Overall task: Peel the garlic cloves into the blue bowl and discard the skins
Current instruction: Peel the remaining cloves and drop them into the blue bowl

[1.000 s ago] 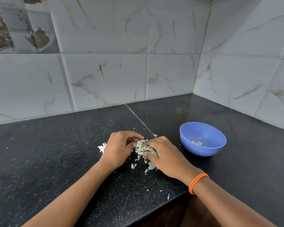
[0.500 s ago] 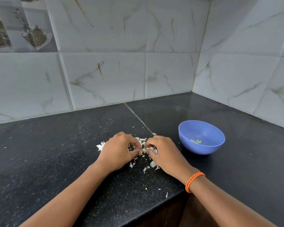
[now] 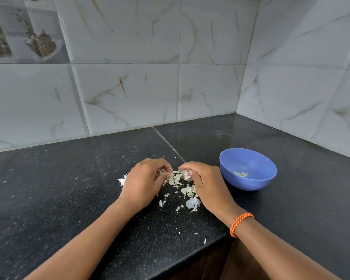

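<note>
A loose heap of white garlic skins (image 3: 177,179) lies on the black counter (image 3: 69,199). My left hand (image 3: 144,181) and my right hand (image 3: 205,183) sit on either side of the heap, fingers curled inward and fingertips nearly meeting over it. Both hands pinch into the skins; the palms hide what else they hold. The blue bowl (image 3: 249,179) stands just right of my right hand, with a few pale peeled cloves (image 3: 240,174) at its bottom.
Stray skin flakes (image 3: 192,203) are scattered toward the counter's front edge (image 3: 190,257), and one tuft (image 3: 122,180) lies left of my left hand. Tiled walls meet in a corner behind the bowl. An orange band circles my right wrist (image 3: 239,223).
Both hands have drawn together over the heap, fingertips now nearly touching at its far side. More skins lie spread between and below the hands. The bowl has not moved.
</note>
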A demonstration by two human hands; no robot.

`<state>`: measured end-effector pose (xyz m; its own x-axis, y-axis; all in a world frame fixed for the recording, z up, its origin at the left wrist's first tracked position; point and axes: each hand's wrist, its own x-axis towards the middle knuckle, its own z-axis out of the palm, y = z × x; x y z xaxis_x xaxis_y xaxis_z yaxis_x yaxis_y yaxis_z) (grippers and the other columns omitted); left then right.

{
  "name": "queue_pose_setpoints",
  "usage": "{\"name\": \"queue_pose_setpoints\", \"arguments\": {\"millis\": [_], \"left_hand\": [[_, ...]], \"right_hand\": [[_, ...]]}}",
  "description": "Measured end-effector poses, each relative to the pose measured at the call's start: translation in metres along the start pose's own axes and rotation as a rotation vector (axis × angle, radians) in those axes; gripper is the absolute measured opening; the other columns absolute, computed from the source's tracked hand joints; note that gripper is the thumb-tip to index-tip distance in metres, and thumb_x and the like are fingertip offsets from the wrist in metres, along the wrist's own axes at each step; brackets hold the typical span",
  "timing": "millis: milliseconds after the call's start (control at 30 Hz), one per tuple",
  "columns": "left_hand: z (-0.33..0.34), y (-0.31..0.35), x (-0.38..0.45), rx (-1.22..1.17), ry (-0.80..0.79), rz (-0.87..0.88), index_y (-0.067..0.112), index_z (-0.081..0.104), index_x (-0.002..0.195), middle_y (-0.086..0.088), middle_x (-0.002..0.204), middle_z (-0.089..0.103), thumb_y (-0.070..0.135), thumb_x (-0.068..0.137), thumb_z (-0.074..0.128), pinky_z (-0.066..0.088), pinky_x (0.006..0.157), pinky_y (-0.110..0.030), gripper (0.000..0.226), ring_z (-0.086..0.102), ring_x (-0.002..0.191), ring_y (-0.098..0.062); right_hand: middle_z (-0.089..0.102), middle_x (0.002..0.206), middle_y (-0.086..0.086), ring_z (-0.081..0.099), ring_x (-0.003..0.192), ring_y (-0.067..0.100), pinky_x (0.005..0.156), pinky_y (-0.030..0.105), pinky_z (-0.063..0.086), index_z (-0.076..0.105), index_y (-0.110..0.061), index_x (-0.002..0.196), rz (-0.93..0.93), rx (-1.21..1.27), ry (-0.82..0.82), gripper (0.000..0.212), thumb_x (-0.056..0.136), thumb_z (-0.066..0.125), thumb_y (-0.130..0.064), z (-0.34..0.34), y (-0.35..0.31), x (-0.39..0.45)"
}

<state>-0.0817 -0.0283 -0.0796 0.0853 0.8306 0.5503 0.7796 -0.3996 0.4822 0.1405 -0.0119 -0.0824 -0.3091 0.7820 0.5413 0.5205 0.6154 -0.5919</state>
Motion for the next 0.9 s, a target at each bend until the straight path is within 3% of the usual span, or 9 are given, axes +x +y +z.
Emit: {"name": "queue_pose_setpoints", "arguments": {"millis": [133,267,367,500,600,700,800,900], "left_hand": [[-0.0022,0.0000,0.0004,-0.038,0.028,-0.015,0.040,0.076,0.092,0.021,0.081,0.072,0.031,0.089,0.088,0.055,0.068,-0.034,0.015,0.065,0.077,-0.001],[-0.0040,0.0029,0.0011,-0.110,0.058,-0.024,0.036,0.078,0.091,0.023,0.082,0.075,0.029,0.087,0.090,0.058,0.068,-0.034,0.015,0.070,0.074,-0.005],[-0.0033,0.0061,0.0009,-0.219,0.078,-0.075,0.033,0.080,0.086,0.021,0.081,0.076,0.024,0.085,0.092,0.060,0.071,-0.037,0.015,0.072,0.074,-0.009],[-0.0001,0.0063,-0.0006,-0.383,0.056,-0.158,0.032,0.081,0.084,0.005,0.076,0.077,0.022,0.086,0.091,0.060,0.072,-0.051,0.014,0.072,0.072,-0.026],[0.0000,0.0063,-0.0015,-0.453,0.046,-0.187,0.033,0.083,0.086,0.000,0.077,0.078,0.023,0.088,0.090,0.060,0.073,-0.057,0.013,0.072,0.075,-0.035],[-0.0009,0.0072,-0.0016,-0.484,0.056,-0.197,0.034,0.083,0.086,-0.003,0.076,0.077,0.023,0.088,0.090,0.058,0.068,-0.054,0.013,0.069,0.072,-0.036],[-0.0007,0.0072,-0.0014,-0.488,0.068,-0.202,0.034,0.083,0.086,-0.002,0.078,0.077,0.023,0.088,0.090,0.053,0.064,-0.048,0.013,0.061,0.065,-0.022],[-0.0003,0.0080,-0.0021,-0.496,0.071,-0.207,0.034,0.083,0.087,-0.003,0.079,0.077,0.023,0.088,0.090,0.053,0.063,-0.049,0.013,0.062,0.067,-0.032]], "right_hand": [[0.077,0.109,-0.010,0.072,0.102,0.002,0.090,0.025,0.059,0.077,-0.021,0.121,-0.026,0.014,0.013,0.029,0.101,0.068,-0.003,0.0029,-0.0028,-0.0019],[0.073,0.094,-0.008,0.073,0.088,0.009,0.076,0.019,0.058,0.077,-0.020,0.104,-0.028,0.071,0.044,0.015,0.095,0.078,-0.008,0.0027,-0.0053,0.0001],[0.073,0.088,-0.011,0.072,0.082,0.013,0.072,0.026,0.057,0.077,-0.021,0.100,-0.049,0.067,0.049,0.005,0.100,0.074,-0.017,0.0017,-0.0046,-0.0003],[0.076,0.098,-0.012,0.072,0.094,0.008,0.082,0.032,0.059,0.080,-0.019,0.113,-0.067,0.056,0.014,0.018,0.106,0.064,-0.013,0.0028,0.0001,-0.0011],[0.069,0.101,-0.015,0.066,0.098,0.009,0.081,0.035,0.056,0.083,-0.024,0.110,-0.093,-0.008,0.040,0.015,0.101,0.074,-0.017,0.0035,-0.0011,-0.0003],[0.056,0.103,-0.017,0.062,0.095,0.011,0.072,0.038,0.055,0.084,-0.029,0.093,-0.081,-0.057,0.108,0.007,0.089,0.086,-0.024,0.0037,-0.0050,-0.0003],[0.048,0.101,-0.018,0.057,0.087,0.011,0.066,0.033,0.051,0.077,-0.030,0.080,-0.052,-0.085,0.138,0.015,0.084,0.091,-0.033,0.0024,-0.0085,0.0002],[0.051,0.097,-0.015,0.058,0.085,0.013,0.066,0.036,0.051,0.077,-0.026,0.084,-0.080,-0.083,0.107,0.017,0.092,0.083,-0.039,0.0020,-0.0080,-0.0004]]}}
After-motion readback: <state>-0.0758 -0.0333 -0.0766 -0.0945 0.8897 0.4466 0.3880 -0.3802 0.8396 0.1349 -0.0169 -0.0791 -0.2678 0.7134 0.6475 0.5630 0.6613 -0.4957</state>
